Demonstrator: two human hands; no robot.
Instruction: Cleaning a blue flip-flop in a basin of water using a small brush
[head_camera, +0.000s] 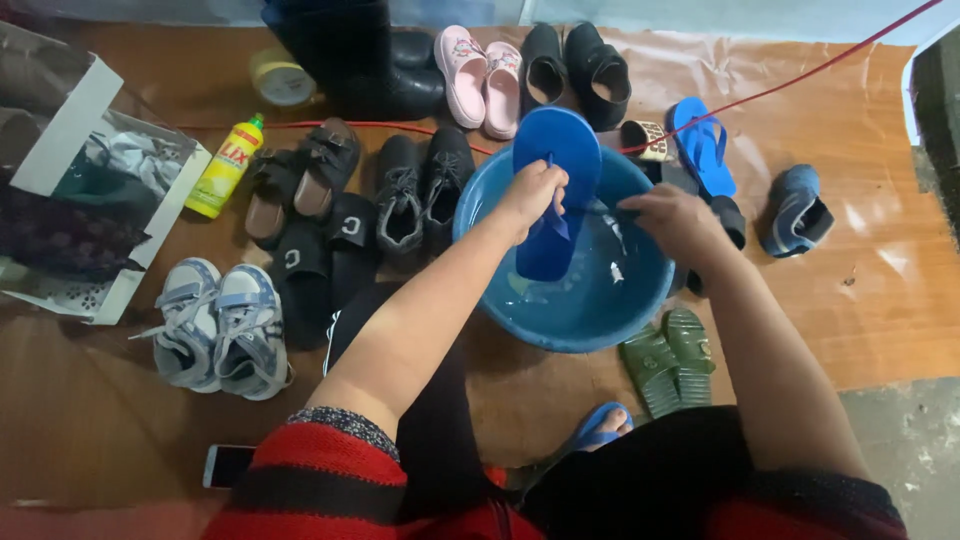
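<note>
Person seated on the floor (880, 300), which is covered by a brown plastic sheet, with a blue basin (590, 320) directly in front of the knees. Basin holds shallow clear water; no other loose contents visible in it. Left hand (533, 190) is closed around the strap of a blue flip-flop (553, 160), held upright on its end, lower part standing in the water and upper part rising above the far rim of the basin. Right hand (675, 215) is curled shut around a thin handled tool, probably a brush (600, 208), whose tip touches the flip-flop; the tool's head is too small to make out. Matching blue flip-flop (703, 145) lies on the floor just beyond the basin's far right rim. Green sandals (668, 362) sit touching the basin's near right side. Left of the basin: black sneakers (423, 190), black slides (325, 262), brown sandals (300, 180), and grey-and-white children's shoes (218, 325) nearer the person. Along the far edge of the sheet: black boots (370, 60), pink slippers (483, 75), black clogs (575, 65). A yellow detergent bottle (226, 168) lies on its side beside the brown sandals. An open cardboard box (75, 190) at the left edge holds crumpled cloth. A phone (226, 465) lies by the left elbow.
</note>
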